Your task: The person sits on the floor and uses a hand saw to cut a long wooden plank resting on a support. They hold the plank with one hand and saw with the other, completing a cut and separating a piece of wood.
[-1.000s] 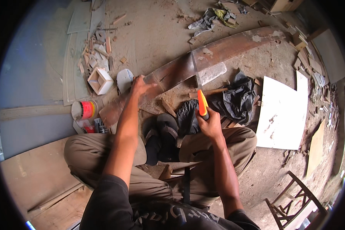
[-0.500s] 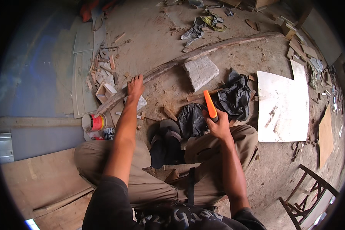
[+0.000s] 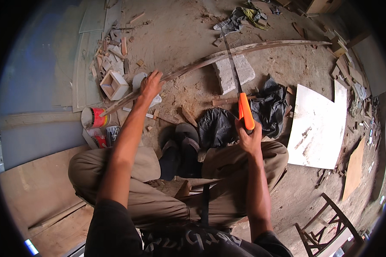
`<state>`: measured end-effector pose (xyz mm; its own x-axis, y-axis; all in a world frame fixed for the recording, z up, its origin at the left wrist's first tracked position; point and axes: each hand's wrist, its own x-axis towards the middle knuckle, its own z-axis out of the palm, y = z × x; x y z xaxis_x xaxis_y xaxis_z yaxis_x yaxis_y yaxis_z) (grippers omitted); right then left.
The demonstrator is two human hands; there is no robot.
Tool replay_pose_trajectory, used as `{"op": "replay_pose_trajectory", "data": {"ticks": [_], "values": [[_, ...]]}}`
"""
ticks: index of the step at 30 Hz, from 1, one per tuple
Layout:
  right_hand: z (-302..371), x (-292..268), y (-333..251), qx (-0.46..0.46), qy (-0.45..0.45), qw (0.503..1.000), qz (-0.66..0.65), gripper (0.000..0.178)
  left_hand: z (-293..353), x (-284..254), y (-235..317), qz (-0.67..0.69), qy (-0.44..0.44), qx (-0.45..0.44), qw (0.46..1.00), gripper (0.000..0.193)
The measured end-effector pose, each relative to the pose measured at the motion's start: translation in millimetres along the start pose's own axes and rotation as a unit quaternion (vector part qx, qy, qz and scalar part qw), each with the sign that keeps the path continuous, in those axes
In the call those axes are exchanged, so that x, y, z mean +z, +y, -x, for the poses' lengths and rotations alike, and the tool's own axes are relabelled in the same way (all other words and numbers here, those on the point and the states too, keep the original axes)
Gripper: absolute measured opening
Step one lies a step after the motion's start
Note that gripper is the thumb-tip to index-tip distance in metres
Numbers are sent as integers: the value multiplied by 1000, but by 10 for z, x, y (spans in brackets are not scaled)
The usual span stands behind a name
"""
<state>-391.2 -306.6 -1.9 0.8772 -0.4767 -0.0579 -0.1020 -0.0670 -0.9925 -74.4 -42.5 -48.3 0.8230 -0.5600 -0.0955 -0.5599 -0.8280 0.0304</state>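
A long, rough wooden plank slants across the floor ahead of me, its near end at the left. My left hand grips it near that end, fingers closed over its edge. In my right hand is a handsaw, held by its orange and black handle. The dark, narrow blade points away from me and crosses the plank in view; whether it touches the wood I cannot tell. Under the plank's middle sits a pale block, partly behind the blade.
Black plastic sheeting lies beside my right hand, with a white board farther right. At left are cans, an open wooden box and wood scraps. A dark wooden frame stands at lower right. My sandalled feet are in front.
The saw has swung so its blade now shows, stretching forward over the plank; before, only the orange handle was plain. The plank looks narrower, as if turned. My left hand still holds it.
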Motion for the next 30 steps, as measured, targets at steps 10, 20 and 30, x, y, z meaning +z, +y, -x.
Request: {"op": "replay_pose_trajectory", "data": {"ticks": [10,20,30], "values": [[-73,119,150,-24,-3,1000,13,13,291,853,428,-93,-101,-85,987,72],[81,238,45,-7,-11,1000,-1,14,494,885,487,-112,-104,-129,980,75],[21,363,-18,-26,5,999,20,18,242,645,280,154,89,-3,984,72]]}}
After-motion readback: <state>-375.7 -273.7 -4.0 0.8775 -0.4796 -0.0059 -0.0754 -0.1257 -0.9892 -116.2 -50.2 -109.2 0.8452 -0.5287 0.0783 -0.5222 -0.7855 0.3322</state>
